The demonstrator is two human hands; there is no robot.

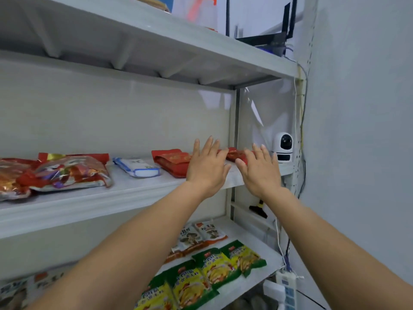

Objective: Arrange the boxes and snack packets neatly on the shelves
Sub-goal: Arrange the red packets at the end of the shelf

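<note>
Red packets lie at the right end of the middle shelf. Left hand and right hand hover over them, fingers straight and spread.

The left hand and right hand block much of the red packets, the left forearm hides some lower-shelf packets, and the left edge crops a foil bag.

red packet, green-yellow snack packets, white-blue pack, white shelf
</note>
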